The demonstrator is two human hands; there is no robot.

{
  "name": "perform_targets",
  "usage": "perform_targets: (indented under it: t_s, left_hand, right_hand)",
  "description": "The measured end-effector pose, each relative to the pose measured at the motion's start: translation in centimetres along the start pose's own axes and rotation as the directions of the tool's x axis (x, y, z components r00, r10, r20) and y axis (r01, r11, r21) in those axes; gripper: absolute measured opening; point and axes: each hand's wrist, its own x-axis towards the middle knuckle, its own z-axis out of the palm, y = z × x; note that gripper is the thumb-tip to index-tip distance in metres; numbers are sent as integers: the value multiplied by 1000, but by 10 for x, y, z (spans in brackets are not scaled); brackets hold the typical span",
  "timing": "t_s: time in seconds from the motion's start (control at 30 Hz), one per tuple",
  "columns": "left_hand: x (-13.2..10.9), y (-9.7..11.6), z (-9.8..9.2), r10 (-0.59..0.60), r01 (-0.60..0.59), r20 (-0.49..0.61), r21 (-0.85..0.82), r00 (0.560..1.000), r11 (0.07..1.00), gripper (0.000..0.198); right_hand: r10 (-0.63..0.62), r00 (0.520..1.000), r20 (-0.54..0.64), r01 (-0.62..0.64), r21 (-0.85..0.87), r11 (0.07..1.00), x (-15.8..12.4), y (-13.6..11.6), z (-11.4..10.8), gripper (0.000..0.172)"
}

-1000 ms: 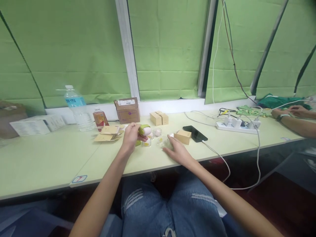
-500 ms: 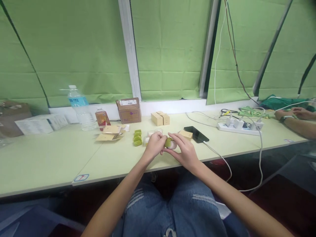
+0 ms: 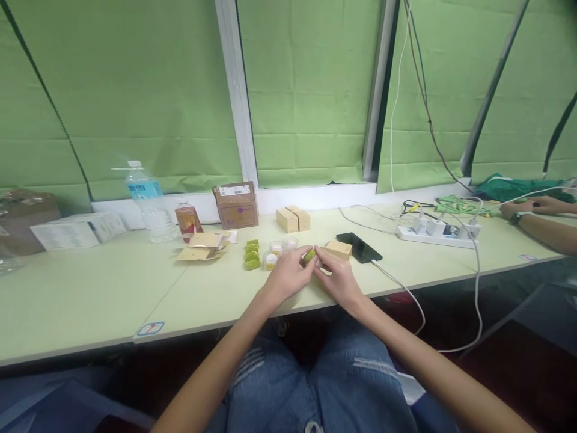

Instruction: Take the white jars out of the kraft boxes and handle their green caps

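Note:
My left hand (image 3: 289,274) and my right hand (image 3: 339,278) meet over the near part of the table. Between their fingertips is a small round green-and-white piece (image 3: 310,256), partly covered by the fingers. Both hands are closed on it. Just beyond my left hand stand several small clear cups (image 3: 270,261) with pale contents. Left of them, several green curved holders (image 3: 252,263) form a column. A small tan carton (image 3: 339,248) lies just past my right hand.
A black phone (image 3: 359,248) on a white cable lies to the right, before a white power strip (image 3: 436,236). Flattened cardboard (image 3: 204,246), a large water bottle (image 3: 150,207), a drink bottle (image 3: 188,221) and a brown box (image 3: 235,205) stand left. Another person's hand (image 3: 518,209) rests far right.
My left hand has turned and shifted right, and my fingertips have drawn together over the green-and-white piece, hiding more of it. The cups show more clearly. The other person's hand has shifted slightly.

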Motion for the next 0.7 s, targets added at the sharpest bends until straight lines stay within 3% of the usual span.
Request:
perform_targets:
  t_s: [0.13, 0.3, 0.47, 0.7]
  left_hand:
    - [0, -4, 2, -5, 5, 1, -75, 1000, 997, 28]
    - [-1, -1, 6, -22, 16, -53, -113, 998, 994, 25]
    - [-3, 0, 11, 43, -45, -76, -22, 996, 999, 27]
    - [-4, -6, 15, 125, -124, -4, 100, 992, 987, 29]
  right_hand:
    - [6, 1000, -20, -6, -11, 1000, 0, -1, 0, 41]
    - [-81, 996, -24, 79, -63, 995, -2, 0, 3, 48]
    - [-71, 997, 33, 75, -127, 989, -2, 3, 1, 48]
    - [-98, 992, 77, 111, -180, 977, 0, 0, -5, 47]
